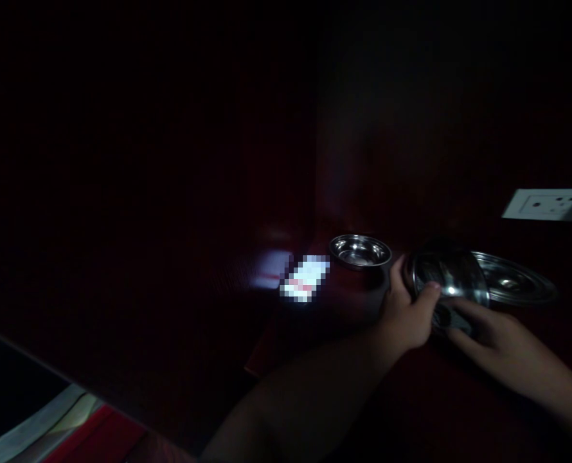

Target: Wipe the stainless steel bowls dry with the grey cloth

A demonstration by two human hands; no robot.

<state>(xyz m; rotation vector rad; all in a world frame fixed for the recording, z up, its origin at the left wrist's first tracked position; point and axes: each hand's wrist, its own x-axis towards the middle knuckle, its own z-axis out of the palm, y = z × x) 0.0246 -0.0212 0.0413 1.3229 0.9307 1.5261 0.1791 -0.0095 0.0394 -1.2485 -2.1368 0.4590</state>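
A shiny steel container (452, 273) is tilted between my two hands, above the dark red surface. My left hand (408, 316) grips its left end, with the thumb pressed on the near side. My right hand (500, 337) is closed against its lower side; some of those fingers are hidden. Between the hands, a dark greenish patch shows low on the container, too dim to make out. Just behind it lies a wide steel plate (522, 283), partly covered. To the left of the container rests a shallow steel bowl (362, 252).
A lit phone (306, 278) with a blurred-out screen lies left of the bowl, its glow reflecting nearby. A white socket panel (551, 204) is on the wall at right. Red and pale cloth-like things (88, 431) show at lower left. Most of the scene is very dark.
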